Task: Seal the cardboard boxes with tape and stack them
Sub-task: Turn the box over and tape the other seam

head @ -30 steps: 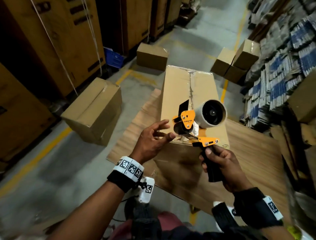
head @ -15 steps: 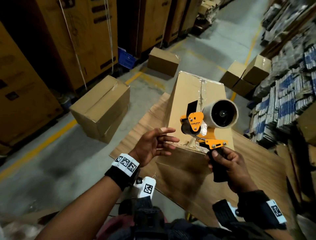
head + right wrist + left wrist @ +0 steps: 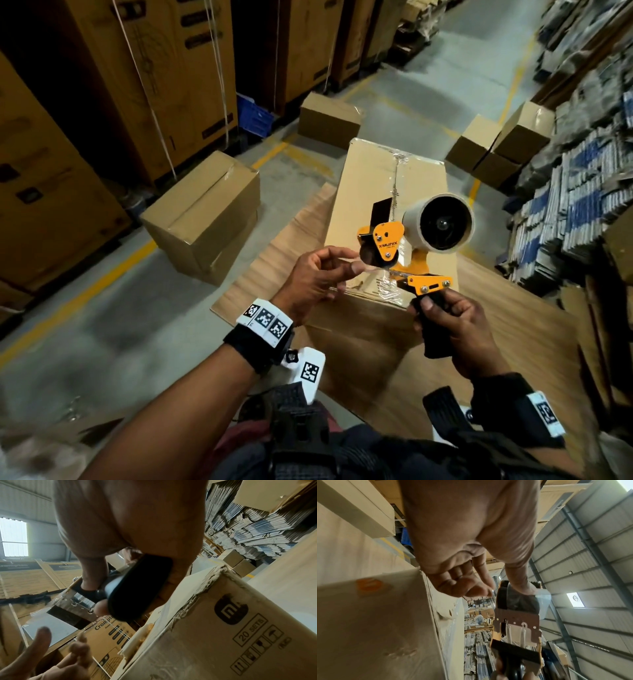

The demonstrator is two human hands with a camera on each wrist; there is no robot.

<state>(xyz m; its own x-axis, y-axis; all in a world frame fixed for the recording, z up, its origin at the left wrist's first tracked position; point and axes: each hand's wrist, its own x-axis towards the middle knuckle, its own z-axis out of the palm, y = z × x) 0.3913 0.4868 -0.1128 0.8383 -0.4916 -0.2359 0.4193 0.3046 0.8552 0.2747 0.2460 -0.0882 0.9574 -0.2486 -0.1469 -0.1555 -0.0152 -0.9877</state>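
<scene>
warehouse floor, brown cardboard sheet (image 3: 284, 236) under the long taped cardboard box (image 3: 376, 192). right hand (image 3: 455, 329) wraps the black handle of the orange tape dispenser (image 3: 411, 240), held above the box's near end. left hand (image 3: 315, 277), fingers spread a second ago, now pinches the clear tape end (image 3: 542, 599). judgement: next strip being readied.
</scene>
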